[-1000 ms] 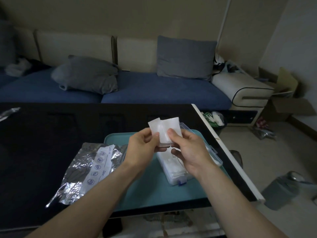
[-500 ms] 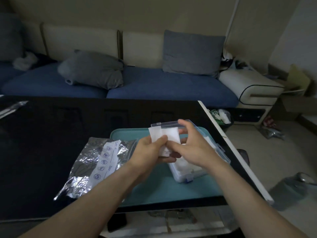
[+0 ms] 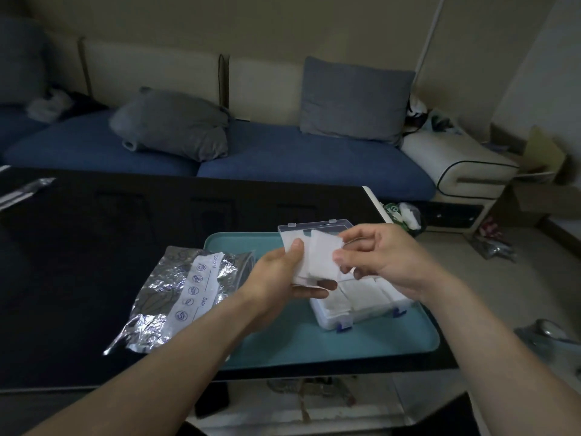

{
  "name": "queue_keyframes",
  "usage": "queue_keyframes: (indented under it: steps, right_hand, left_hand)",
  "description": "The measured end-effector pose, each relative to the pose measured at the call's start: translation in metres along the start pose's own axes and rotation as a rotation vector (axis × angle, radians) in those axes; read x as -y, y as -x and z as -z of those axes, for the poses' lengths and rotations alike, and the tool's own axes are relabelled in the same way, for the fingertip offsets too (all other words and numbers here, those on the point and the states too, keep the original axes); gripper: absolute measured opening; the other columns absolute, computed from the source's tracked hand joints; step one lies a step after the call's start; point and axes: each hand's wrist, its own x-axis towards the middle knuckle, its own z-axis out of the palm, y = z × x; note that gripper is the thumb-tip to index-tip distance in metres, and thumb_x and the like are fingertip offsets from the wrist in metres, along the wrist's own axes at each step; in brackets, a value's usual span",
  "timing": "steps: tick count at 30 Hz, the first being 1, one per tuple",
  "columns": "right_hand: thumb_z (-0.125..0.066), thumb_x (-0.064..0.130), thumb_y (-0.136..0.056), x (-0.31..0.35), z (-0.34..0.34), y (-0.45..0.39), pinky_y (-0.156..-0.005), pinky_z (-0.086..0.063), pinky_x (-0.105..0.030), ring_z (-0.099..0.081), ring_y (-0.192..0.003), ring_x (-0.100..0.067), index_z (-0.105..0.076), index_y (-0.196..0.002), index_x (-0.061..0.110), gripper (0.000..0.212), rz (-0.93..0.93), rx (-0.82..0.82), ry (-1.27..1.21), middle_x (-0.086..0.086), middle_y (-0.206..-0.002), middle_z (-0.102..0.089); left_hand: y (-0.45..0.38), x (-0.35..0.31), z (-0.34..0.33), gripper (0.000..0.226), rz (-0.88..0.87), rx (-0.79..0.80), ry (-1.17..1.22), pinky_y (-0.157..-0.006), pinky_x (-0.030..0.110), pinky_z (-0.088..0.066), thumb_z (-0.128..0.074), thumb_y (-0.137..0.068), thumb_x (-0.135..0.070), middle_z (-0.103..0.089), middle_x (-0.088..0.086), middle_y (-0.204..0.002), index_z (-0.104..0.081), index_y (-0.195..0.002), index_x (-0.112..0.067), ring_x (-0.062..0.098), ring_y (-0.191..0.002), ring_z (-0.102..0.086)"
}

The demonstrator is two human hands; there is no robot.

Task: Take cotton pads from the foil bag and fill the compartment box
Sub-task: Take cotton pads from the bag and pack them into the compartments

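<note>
Dark table [image 3: 94, 262], sofa behind. Head view: left hand [image 3: 276, 278] grips a stack of cotton pads [image 3: 317, 256]; right hand [image 3: 377, 256] pinches 1 pad, likely separating it for the compartment box [image 3: 355, 303] on the teal tray [image 3: 345, 344]. Foil bag [image 3: 185, 294] lies left; label reads "Date".

Light: dim room, no lamp in view, soft shadows | Glare: crinkled foil bag [image 3: 185, 294] throws bright glints; black table [image 3: 94, 247] shows faint reflections | Blur: slight softness on hands and cotton pads [image 3: 314, 259] | Distortion: wide-angle bending at edges, corners darker
</note>
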Motion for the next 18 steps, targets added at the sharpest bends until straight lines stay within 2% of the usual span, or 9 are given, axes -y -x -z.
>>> queue_keyframes:
  steps: [2,4,6,7,9,11,14,16,18]
  right_hand:
    - [-0.084,0.009,-0.078,-0.001,-0.006,0.000,-0.056,-0.046,-0.024,-0.065,-0.060,-0.012,-0.068,-0.100,0.009,0.027,-0.026,0.026,0.073,-0.007,-0.073,-0.075]
    - [-0.086,0.017,-0.077,-0.005,-0.014,-0.004,-0.061,-0.046,-0.024,-0.066,-0.063,-0.010,-0.067,-0.101,0.016,0.030,-0.034,-0.053,0.217,-0.004,-0.076,-0.076]
    - [-0.086,0.024,-0.076,-0.006,-0.017,-0.005,-0.070,-0.046,-0.022,-0.064,-0.078,-0.007,-0.061,-0.114,0.027,0.046,0.037,-0.135,0.447,0.003,-0.099,-0.070]
    - [-0.087,0.027,-0.074,-0.005,-0.016,-0.005,-0.075,-0.044,-0.019,-0.060,-0.090,-0.006,-0.054,-0.127,0.033,0.062,0.105,-0.106,0.543,0.004,-0.116,-0.061]
    - [-0.090,0.031,-0.069,-0.004,-0.017,0.000,-0.089,-0.040,-0.014,-0.048,-0.118,-0.003,-0.032,-0.148,0.041,0.098,0.200,0.094,0.656,0.013,-0.141,-0.041]
    - [-0.093,0.033,-0.066,-0.004,-0.024,0.003,-0.097,-0.034,-0.012,-0.035,-0.132,0.002,-0.022,-0.154,0.042,0.113,0.261,0.219,0.748,0.019,-0.149,-0.032]
    - [-0.092,0.030,-0.064,-0.010,-0.034,-0.001,-0.093,-0.040,-0.013,-0.045,-0.124,0.000,-0.040,-0.147,0.038,0.098,0.396,0.184,0.804,0.017,-0.139,-0.048]
    - [-0.091,0.031,-0.063,-0.013,-0.037,-0.005,-0.089,-0.049,-0.027,-0.056,-0.106,-0.006,-0.060,-0.127,0.027,0.071,0.511,0.147,0.821,0.012,-0.117,-0.060]
    - [-0.090,0.035,-0.062,-0.014,-0.037,-0.005,-0.087,-0.049,-0.037,-0.057,-0.099,-0.010,-0.064,-0.116,0.025,0.060,0.550,0.112,0.839,0.010,-0.108,-0.061]
  left_hand:
    - [0.000,-0.003,-0.002,0.050,0.062,0.091,0.054,-0.079,0.044,-0.058,-0.029,-0.108,-0.036,-0.071,0.025,-0.102,-0.065,-0.111,-0.001,0.040,-0.086,-0.070]
    - [0.000,-0.003,-0.004,0.052,0.083,0.141,0.045,-0.079,0.041,-0.059,-0.031,-0.107,-0.036,-0.069,0.024,-0.100,-0.065,-0.113,0.003,0.036,-0.084,-0.069]
    - [-0.001,0.002,-0.005,0.043,0.069,0.107,0.006,-0.073,0.037,-0.060,-0.038,-0.106,-0.027,-0.067,0.022,-0.092,-0.062,-0.112,0.008,0.032,-0.075,-0.069]
    - [-0.001,0.003,-0.005,0.037,0.067,0.076,-0.014,-0.068,0.036,-0.060,-0.042,-0.105,-0.023,-0.065,0.020,-0.087,-0.061,-0.110,0.008,0.030,-0.071,-0.067]
    - [-0.002,0.005,-0.003,0.026,0.100,0.063,-0.021,-0.066,0.034,-0.053,-0.049,-0.101,-0.020,-0.060,0.015,-0.084,-0.059,-0.109,0.004,0.026,-0.068,-0.062]
    - [0.001,0.002,-0.002,0.031,0.184,0.168,0.005,-0.076,0.038,-0.048,-0.057,-0.094,-0.020,-0.055,0.015,-0.091,-0.058,-0.116,0.002,0.027,-0.080,-0.057]
    - [0.006,-0.003,-0.004,0.026,0.236,0.301,0.052,-0.084,0.040,-0.046,-0.057,-0.088,-0.016,-0.056,0.019,-0.101,-0.064,-0.110,-0.002,0.028,-0.089,-0.060]
    - [0.006,-0.003,-0.003,0.017,0.217,0.254,0.095,-0.076,0.034,-0.047,-0.056,-0.089,-0.010,-0.058,0.017,-0.097,-0.060,-0.105,-0.006,0.021,-0.082,-0.063]
    - [0.003,-0.001,0.000,0.029,0.197,0.190,0.133,-0.070,0.031,-0.049,-0.064,-0.080,-0.012,-0.057,0.017,-0.097,-0.056,-0.107,-0.007,0.020,-0.079,-0.063]
